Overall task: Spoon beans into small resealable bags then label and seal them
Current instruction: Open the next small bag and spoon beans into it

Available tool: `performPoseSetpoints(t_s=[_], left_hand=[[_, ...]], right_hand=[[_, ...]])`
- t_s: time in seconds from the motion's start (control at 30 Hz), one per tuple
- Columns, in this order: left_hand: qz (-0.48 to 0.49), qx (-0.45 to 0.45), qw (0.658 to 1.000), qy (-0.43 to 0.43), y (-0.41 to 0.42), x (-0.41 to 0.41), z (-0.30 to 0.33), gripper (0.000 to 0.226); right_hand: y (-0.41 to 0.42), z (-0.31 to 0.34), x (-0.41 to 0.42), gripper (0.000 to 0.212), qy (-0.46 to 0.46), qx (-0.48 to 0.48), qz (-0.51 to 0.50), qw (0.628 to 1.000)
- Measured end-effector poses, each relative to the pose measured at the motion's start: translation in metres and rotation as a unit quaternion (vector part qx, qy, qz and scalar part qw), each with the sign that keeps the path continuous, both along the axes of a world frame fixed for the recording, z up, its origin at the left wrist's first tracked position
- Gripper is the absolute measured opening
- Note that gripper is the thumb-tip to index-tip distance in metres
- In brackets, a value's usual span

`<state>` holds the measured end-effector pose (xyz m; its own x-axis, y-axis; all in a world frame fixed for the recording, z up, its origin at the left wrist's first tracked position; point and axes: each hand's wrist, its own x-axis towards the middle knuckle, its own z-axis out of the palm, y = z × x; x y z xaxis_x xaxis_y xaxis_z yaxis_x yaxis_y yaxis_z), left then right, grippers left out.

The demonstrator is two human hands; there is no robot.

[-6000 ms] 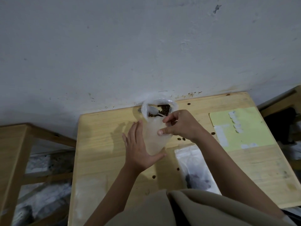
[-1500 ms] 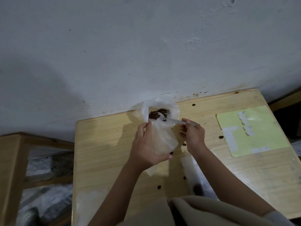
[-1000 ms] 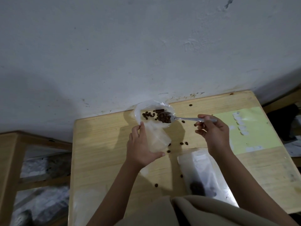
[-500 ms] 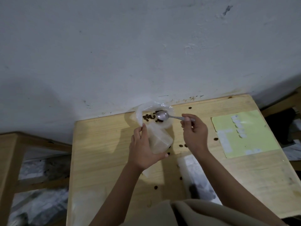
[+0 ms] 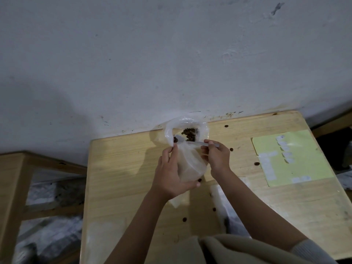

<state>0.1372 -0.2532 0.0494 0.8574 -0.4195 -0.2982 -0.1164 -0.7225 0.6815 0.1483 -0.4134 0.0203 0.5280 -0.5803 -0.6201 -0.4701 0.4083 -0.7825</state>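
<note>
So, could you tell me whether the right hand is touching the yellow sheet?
Apart. The head view shows bare table between the right hand, holding the spoon, and the yellow sheet.

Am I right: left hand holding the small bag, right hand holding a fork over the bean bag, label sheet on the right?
Not a fork: the head view shows the right hand holding a spoon. The left hand, small bag, bean bag and label sheet are as stated.

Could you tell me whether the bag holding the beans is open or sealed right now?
Open: the bean bag's mouth gapes, beans showing inside, and the spoon reaches into it.
</note>
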Motion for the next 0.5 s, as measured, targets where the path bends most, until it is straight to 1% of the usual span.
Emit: performPoseSetpoints(t_s=[0.07, 0.17, 0.5], left_hand=[[0.0, 0.001, 1.0, -0.003, 0.001, -0.001, 0.0, 0.134], [0.006, 0.005, 1.0, -0.005, 0.004, -0.002, -0.001, 0.136], [0.028, 0.038, 0.999, 0.004, 0.012, -0.007, -0.006, 0.136]], right_hand=[[-0.002, 0.0, 0.0, 0.022, -0.005, 0.03, -0.01, 0.999], [-0.006, 0.004, -0.004, 0.024, -0.02, 0.043, -0.011, 0.999], [-0.037, 0.039, -0.029, 0.025, -0.101, -0.009, 0.013, 0.995]])
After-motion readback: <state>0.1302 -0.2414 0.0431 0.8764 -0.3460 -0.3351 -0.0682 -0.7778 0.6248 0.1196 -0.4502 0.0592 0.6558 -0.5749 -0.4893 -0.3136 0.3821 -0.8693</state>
